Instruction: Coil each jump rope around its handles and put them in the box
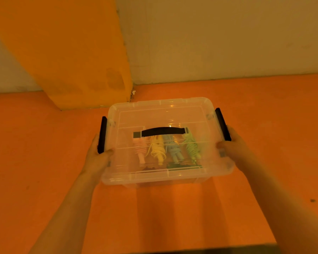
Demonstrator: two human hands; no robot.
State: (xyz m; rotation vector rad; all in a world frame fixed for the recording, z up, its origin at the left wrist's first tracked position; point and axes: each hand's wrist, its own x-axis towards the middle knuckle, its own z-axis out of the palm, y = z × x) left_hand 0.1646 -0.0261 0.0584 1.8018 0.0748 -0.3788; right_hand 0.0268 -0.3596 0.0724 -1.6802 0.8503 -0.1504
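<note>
Two bare forearms enter from the bottom edge and reach forward to the box.

Left hand (99,158): grips the left short end of the box (162,114). The thumb lies over the lid rim. The other fingers pass behind the end wall, out of sight, so I cannot tell whether they are spread or pressed together. The left black latch (101,134) stands just beyond the thumb, touching the hand.

Right hand (233,147): grips the right short end in the same way, with the thumb on the lid rim. The remaining fingers are hidden by the box, so I cannot tell how they lie. The right black latch (222,124) rises just beyond the thumb.

The box is clear plastic with its lid on, held between the two thumbs. I cannot tell whether it rests on the orange floor (44,143) or hangs just above it.

Contents, seen through the lid and lying between the two hands, from the left thumb side to the right thumb side:
- pink rope (140,150), coiled round its handles
- yellow rope (158,150), coiled, touching the pink one
- blue rope (174,149), coiled
- green rope (192,146), coiled, nearest the right thumb

All four lie side by side in the near half of the box.

A black carry handle (162,131) sits across the middle of the lid, just beyond the ropes.

Past the box, beyond the left fingers, is a yellow pillar (72,52). Beyond the right fingers is a pale wall (228,33).
</note>
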